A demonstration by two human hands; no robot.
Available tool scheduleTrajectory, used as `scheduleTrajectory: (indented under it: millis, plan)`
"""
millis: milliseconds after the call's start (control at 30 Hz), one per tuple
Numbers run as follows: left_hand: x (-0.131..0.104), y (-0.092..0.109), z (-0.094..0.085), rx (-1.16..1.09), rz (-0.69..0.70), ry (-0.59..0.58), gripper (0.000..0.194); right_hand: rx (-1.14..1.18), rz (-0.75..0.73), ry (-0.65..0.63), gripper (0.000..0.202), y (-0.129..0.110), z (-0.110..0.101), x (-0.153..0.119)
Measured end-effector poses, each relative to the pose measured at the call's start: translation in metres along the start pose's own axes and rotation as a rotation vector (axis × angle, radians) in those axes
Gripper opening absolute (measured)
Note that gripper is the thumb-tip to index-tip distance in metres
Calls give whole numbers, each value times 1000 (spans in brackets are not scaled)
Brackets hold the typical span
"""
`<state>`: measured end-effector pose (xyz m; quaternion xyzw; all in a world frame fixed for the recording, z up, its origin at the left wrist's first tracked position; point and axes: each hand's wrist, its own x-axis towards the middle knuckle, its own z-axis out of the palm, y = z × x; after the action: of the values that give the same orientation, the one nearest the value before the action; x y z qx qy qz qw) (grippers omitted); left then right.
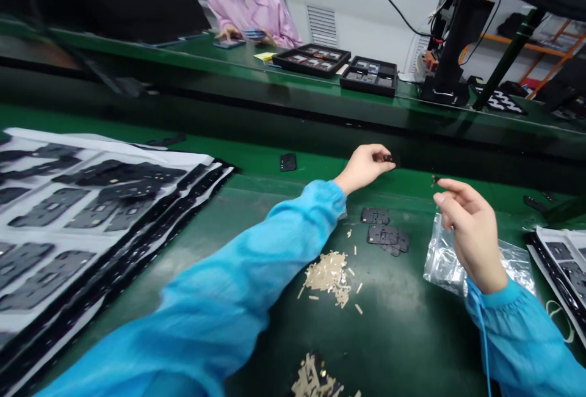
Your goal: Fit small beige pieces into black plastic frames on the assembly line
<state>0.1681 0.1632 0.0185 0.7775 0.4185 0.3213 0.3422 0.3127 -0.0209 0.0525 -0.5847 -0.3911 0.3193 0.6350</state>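
Note:
My left hand (366,166) is stretched out toward the back of the bench, its fingers closed on a small black plastic part (390,159). To its right, my right hand (473,226) is raised with thumb and forefinger together. A tiny dark piece (434,179) shows at those fingertips; its kind is too small to make out. Several flat black plastic plates (383,235) with cutouts lie between and below my hands. Under my right hand is a clear zip bag (446,262). A pile of small beige strips (327,273) lies beside my left forearm.
Stacked white trays (50,207) of black plates fill the left side; another tray (565,244) stands at the right edge. A second pile of strips (315,378) is in front. One black plate (288,162) lies behind. Beyond the raised ledge (183,79), a person in pink (256,9) handles devices.

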Motion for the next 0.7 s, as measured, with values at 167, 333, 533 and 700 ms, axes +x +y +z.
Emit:
scheduleTrajectory:
  millis: [167, 333, 533, 700]
  plan:
    - [-122, 34, -39, -92, 467, 27, 18, 97, 286, -277, 58, 10, 15, -10]
    - [-187, 30, -50, -186, 314, 46, 32, 169, 327, -467, 55, 4, 30, -39]
    - [-213, 22, -38, -445, -49, -73, 16, 163, 322, -333, 52, 20, 41, -61]
    - [-218, 23, -32, -663, -331, 98, 13, 64, 372, -364, 51, 25, 50, -74]
